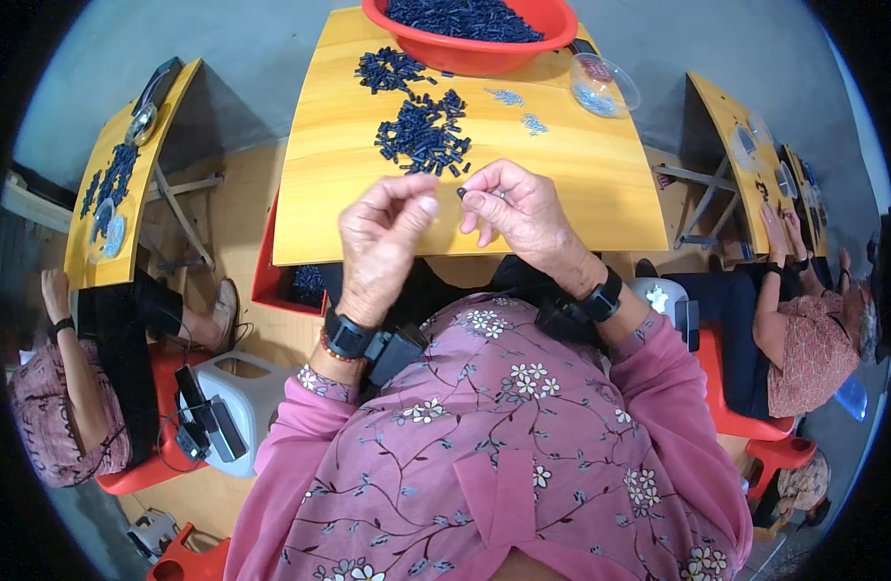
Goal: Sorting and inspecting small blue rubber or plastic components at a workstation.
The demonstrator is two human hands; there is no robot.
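My right hand pinches a small black cylindrical piece between thumb and fingertips, above the near part of the yellow table. Close by on the left, my left hand is raised with thumb and fingers drawn together. Whatever may be between those fingertips is too small to make out. The two hands are apart. Just beyond them lies a loose pile of short dark blue-black tubular pieces, with a smaller pile behind it. Two little heaps of silvery metal bits, a farther heap and a nearer heap, rest to the right.
A red basin full of dark pieces stands at the table's far edge. Beside it is a clear plastic bowl holding silvery bits. Below the table's left side sits a red bin. Other people work at tables on both sides.
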